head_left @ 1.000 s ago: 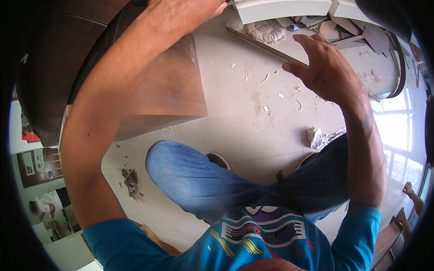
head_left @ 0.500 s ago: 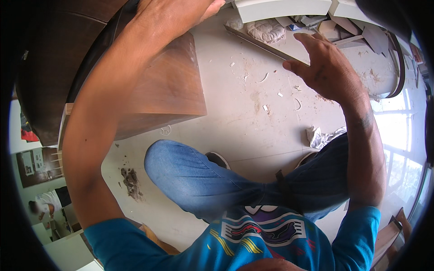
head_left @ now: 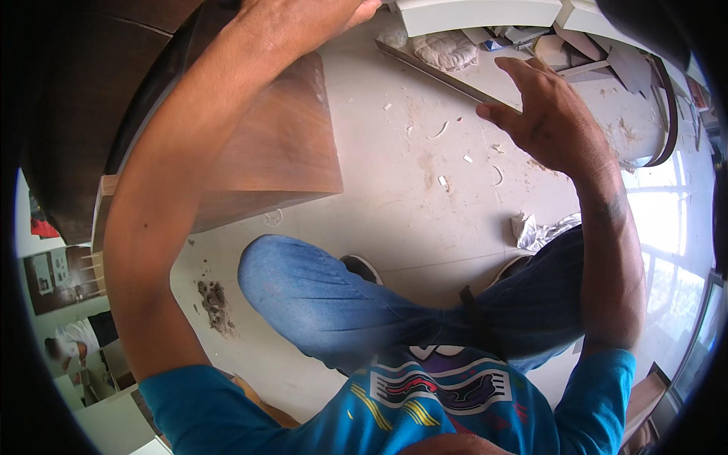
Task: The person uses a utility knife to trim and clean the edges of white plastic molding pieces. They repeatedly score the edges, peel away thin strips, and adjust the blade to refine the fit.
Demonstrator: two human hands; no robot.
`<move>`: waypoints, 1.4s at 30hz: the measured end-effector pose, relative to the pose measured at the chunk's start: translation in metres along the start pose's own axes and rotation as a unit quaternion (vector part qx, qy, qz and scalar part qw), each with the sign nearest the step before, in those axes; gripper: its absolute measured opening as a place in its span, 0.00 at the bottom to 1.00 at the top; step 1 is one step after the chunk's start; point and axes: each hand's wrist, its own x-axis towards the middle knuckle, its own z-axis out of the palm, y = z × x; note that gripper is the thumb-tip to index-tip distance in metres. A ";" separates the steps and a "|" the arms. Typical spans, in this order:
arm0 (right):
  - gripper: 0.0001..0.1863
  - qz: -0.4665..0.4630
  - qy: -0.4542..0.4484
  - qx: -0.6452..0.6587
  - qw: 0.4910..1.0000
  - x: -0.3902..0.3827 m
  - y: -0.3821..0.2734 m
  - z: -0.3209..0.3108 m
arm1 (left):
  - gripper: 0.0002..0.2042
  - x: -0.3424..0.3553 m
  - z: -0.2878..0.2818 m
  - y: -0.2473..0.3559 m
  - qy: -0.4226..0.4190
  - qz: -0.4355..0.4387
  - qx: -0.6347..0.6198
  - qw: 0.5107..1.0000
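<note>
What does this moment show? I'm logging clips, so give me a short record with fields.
setting: pale floor strewn with chips and dust
left hand: raised at the top of the brown wooden cabinet
right hand: open, fingers spread, in the air, holding nothing
nearby: long flat strip, crumpled paper
posture: crouching, jeans knees forward

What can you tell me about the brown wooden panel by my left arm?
The brown wooden panel looks like wood-grain laminate board, a flat reddish-brown face with a darker lower edge. It stands over the pale dusty floor, left of centre. The left hand reaches across its upper part; whether it grips it cannot be seen.
</note>
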 end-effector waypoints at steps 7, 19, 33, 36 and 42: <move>0.29 -0.004 -0.002 -0.003 1.000 0.001 0.004 0.001 | 0.11 0.006 0.003 -0.004 0.003 0.028 0.008 1.000; 0.39 0.000 -0.031 -0.027 0.999 0.005 0.013 0.001 | 0.12 0.002 -0.007 0.006 -0.021 0.060 -0.002 0.998; 0.35 0.002 -0.012 -0.016 1.000 0.002 0.005 0.002 | 0.12 0.004 0.011 -0.011 -0.003 0.001 -0.025 1.000; 0.33 0.001 0.000 -0.008 1.000 0.001 0.002 0.000 | 0.12 0.004 0.011 -0.011 0.022 0.025 -0.031 0.999; 0.37 -0.005 -0.018 -0.023 1.000 0.005 0.010 0.003 | 0.12 0.003 0.009 -0.009 -0.008 0.010 -0.012 1.000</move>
